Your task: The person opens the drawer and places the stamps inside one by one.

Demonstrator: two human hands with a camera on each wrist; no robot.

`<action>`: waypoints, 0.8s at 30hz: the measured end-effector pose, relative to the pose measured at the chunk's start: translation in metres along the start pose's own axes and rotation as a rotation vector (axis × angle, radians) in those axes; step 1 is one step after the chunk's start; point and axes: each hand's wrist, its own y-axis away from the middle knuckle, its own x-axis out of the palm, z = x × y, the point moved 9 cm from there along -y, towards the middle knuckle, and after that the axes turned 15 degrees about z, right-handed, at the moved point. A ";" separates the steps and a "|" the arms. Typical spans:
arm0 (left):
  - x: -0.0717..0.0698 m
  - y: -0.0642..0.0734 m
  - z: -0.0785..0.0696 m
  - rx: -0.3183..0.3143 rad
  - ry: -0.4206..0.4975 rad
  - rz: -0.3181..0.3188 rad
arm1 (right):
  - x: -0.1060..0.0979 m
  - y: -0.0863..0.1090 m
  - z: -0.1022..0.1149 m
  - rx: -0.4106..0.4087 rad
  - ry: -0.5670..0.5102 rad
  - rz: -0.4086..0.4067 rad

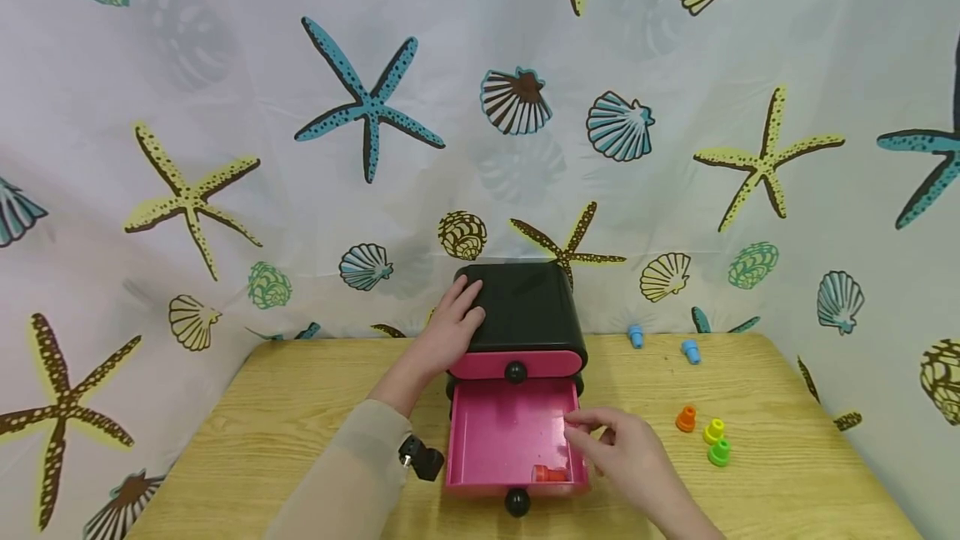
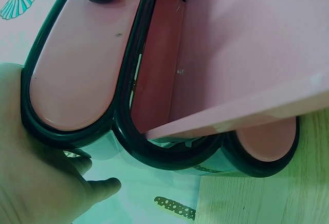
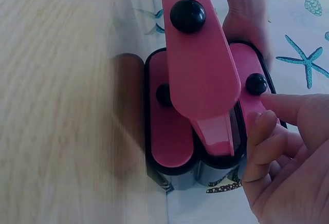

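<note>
A small black drawer unit (image 1: 528, 307) with pink fronts and round black knobs stands at the table's back. Its middle pink drawer (image 1: 498, 427) is pulled out, above a lower drawer (image 3: 172, 126) that is closed. Inside the front right corner lies a red-orange peg-like piece (image 1: 555, 474); whether there is more than one I cannot tell. My left hand (image 1: 452, 327) rests on the unit's top left side, fingers spread. Over the drawer's right edge hovers my right hand (image 1: 626, 452), thumb and fingers loosely bent with nothing visible between them.
Right of the unit, two blue pegs (image 1: 691, 352) lie toward the back of the wooden table (image 1: 315, 407). Nearer stand an orange peg (image 1: 686, 419), a yellow peg (image 1: 714, 432) and a green peg (image 1: 719, 452). A patterned cloth (image 1: 420, 215) hangs behind the table.
</note>
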 end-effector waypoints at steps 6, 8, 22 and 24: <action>0.000 0.000 -0.001 0.002 -0.004 -0.002 | -0.025 -0.004 -0.003 0.000 0.000 -0.060; 0.000 0.000 -0.001 0.002 -0.007 -0.003 | -0.034 -0.006 -0.004 -0.004 0.000 -0.081; 0.000 0.000 0.001 0.001 -0.005 -0.004 | -0.101 -0.032 -0.003 -0.084 0.108 -0.154; 0.000 0.000 0.001 0.004 -0.002 -0.003 | -0.109 -0.038 -0.006 -0.076 0.112 -0.160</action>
